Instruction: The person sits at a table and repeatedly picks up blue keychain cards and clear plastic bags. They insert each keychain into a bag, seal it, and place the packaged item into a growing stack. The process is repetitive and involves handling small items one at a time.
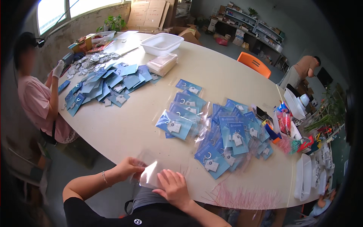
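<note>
At the near table edge, my left hand (130,169) pinches the side of a clear plastic bag (150,174), which catches a bright glare. My right hand (174,188) lies against the bag's other side, fingers stretched out and thumb apart. Whether anything is inside the bag cannot be made out. Beyond my hands lie bagged blue cards with white keychains (174,125), roughly stacked. To their right is a bigger heap of similar bagged cards (236,138). A fringe of thin pink twist ties (244,196) spreads along the near edge, right of my right hand.
A person in pink (36,102) sits at the left, by a heap of blue cards (109,81) and loose white keychain pieces (92,62). Farther back are stacked clear bags (163,63) and a white tub (162,42). White trays (302,178) line the right edge, near an orange chair (254,63).
</note>
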The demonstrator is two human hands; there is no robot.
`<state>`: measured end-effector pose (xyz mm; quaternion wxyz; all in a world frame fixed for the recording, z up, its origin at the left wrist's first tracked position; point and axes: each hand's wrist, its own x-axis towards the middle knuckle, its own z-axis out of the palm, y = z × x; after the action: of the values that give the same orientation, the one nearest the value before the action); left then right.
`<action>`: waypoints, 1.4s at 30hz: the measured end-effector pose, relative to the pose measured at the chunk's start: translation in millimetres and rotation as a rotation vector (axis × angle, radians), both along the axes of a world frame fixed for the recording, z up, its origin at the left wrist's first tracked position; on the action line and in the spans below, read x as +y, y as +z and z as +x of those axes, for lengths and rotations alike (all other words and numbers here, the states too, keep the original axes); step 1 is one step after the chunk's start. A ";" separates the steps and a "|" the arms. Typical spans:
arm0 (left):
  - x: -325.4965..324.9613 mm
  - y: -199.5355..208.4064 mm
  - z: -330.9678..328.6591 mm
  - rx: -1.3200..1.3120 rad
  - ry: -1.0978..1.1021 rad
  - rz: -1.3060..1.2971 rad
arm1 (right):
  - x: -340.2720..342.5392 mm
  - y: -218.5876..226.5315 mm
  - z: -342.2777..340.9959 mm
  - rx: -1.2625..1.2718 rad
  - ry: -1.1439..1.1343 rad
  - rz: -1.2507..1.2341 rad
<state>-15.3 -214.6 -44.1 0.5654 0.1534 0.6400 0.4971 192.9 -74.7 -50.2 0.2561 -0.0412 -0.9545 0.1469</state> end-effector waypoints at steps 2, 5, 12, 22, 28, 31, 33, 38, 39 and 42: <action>0.3 27.2 -13.9 0.344 -0.105 -0.023 | 4.8 -3.4 18.1 0.071 -0.007 -0.050; 14.0 70.8 -58.2 0.473 -0.069 0.162 | 9.9 -24.3 37.4 0.135 -0.106 -0.143; 216.5 114.7 -206.5 0.420 0.212 0.470 | 17.1 -52.1 37.5 0.088 -0.209 -0.227; 481.3 -5.9 -316.7 0.772 0.393 0.104 | 27.5 -81.9 45.3 0.179 -0.248 -0.180; 477.2 -17.0 -328.4 1.431 0.248 -0.146 | 19.0 -94.1 45.7 0.217 -0.281 -0.220; 450.7 6.0 -278.5 1.858 0.370 -0.024 | 18.5 -74.7 47.8 0.195 -0.264 -0.338; 422.5 16.8 -254.0 1.882 0.340 0.312 | 18.6 -50.4 48.0 0.132 -0.258 -0.446; 250.3 53.7 -166.5 1.770 -0.042 0.662 | 22.5 -13.0 25.9 -0.074 -0.187 -0.444; 212.4 61.1 -157.9 1.783 -0.071 0.619 | 21.8 -11.1 14.3 -0.122 -0.203 -0.427; 120.5 65.3 -142.1 1.721 0.015 0.463 | 19.8 -24.2 -44.6 -0.249 -0.285 -0.294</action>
<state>-157.4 -94.2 21.3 -0.1595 0.5799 0.7275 0.3303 148.3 -54.9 -74.3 0.1461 -0.2300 -0.9316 0.2405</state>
